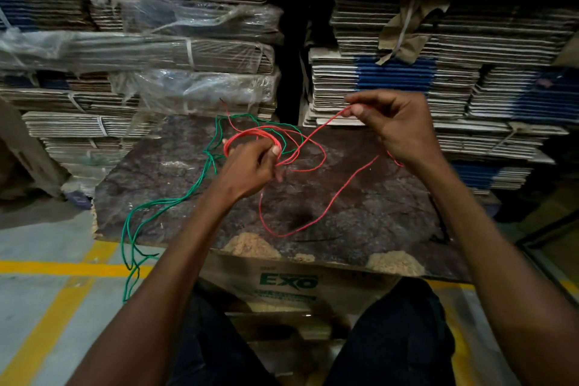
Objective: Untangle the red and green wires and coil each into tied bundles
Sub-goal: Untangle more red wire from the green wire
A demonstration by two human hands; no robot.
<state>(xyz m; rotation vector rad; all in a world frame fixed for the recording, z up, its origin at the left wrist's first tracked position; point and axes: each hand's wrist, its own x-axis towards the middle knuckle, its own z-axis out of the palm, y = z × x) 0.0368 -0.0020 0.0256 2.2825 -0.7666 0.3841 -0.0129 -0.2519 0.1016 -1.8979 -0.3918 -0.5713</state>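
My left hand (250,163) grips a small coil of red wire (332,200) above a worn dark board (360,197). More of the red wire runs up and right to my right hand (394,122), which pinches it between thumb and forefinger. A long slack loop of it sags over the board toward its front edge. The green wire (175,197) loops behind the red coil, crosses it near the left hand, then trails left off the board and hangs down to the floor.
The board lies on a cardboard box (288,283) marked EXO, between my knees. Tall stacks of flattened cardboard (407,41) stand close behind, some wrapped in clear plastic (194,88). The grey floor (47,307) has yellow lines.
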